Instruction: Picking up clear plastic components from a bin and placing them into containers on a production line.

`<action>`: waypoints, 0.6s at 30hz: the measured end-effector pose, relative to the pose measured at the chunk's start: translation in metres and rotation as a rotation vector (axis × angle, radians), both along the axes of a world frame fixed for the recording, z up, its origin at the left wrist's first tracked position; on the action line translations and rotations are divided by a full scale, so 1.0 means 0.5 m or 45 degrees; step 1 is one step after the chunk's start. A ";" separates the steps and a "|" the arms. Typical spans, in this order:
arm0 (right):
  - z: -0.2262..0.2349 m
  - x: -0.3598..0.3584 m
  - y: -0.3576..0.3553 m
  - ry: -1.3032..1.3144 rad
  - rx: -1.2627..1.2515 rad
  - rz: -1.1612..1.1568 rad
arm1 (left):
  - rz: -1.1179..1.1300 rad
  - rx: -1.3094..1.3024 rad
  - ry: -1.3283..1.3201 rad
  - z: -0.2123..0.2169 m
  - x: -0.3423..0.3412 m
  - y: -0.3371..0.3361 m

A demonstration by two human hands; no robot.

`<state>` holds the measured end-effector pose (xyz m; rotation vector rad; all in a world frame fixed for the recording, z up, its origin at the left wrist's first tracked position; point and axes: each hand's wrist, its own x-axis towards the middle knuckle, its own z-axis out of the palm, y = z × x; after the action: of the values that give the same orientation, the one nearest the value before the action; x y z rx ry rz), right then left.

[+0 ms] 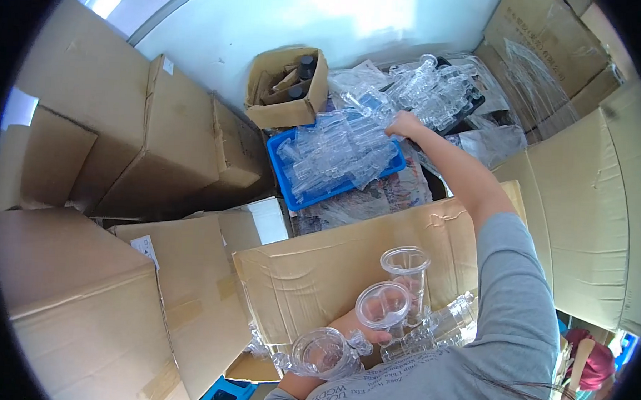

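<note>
Low in front of my body, my left hand (373, 327) is closed around clear plastic cup-shaped parts with wide round rims. One such clear cup (383, 304) sits at the fingers, and a taller one (406, 261) rises just beyond it. Another round clear part (321, 351) lies over the left wrist. My right arm stretches far forward, and its hand (404, 125) is closed at the edge of a pile of clear plastic parts (337, 154). Its fingertips pinch one of those parts; the exact shape is hard to make out. The pile fills a blue tray (289, 187).
An open cardboard box (313, 285) stands before me, with more clear parts (447, 323) by its near side. A small carton (285, 113) with dark bottles is behind the tray. Another clear heap (440, 91) lies right of it. Tall cartons (180, 129) line the left; another person (591, 362) shows lower right.
</note>
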<state>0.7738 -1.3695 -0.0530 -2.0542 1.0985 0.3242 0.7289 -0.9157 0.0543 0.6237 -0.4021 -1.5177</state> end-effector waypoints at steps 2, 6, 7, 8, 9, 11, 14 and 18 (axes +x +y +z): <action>0.040 0.013 0.048 -0.052 -0.819 -0.004 | 0.056 0.029 -0.011 0.000 0.004 0.018; 0.108 0.030 0.039 -0.053 -0.696 0.222 | 0.079 0.032 0.014 -0.002 -0.009 0.022; 0.125 0.051 0.054 -0.030 -0.594 0.264 | 0.086 0.039 0.021 -0.004 -0.012 0.025; 0.135 0.063 0.060 -0.004 -0.498 0.298 | 0.086 0.039 0.028 -0.005 -0.015 0.024; 0.133 0.066 0.062 0.003 -0.499 0.297 | 0.086 0.040 0.033 -0.006 -0.018 0.023; 0.127 0.070 0.068 -0.071 -0.539 0.369 | 0.083 0.046 0.041 -0.009 -0.019 0.022; 0.110 0.069 0.089 -0.032 -0.588 0.188 | 0.075 0.065 0.050 -0.013 -0.019 0.024; 0.058 0.063 0.101 0.033 -0.544 0.037 | 0.067 0.087 0.065 -0.015 -0.022 0.026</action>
<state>0.8054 -1.3191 -0.0242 -2.4459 1.2360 0.1371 0.7179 -0.9027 0.0467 0.6430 -0.2936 -1.4992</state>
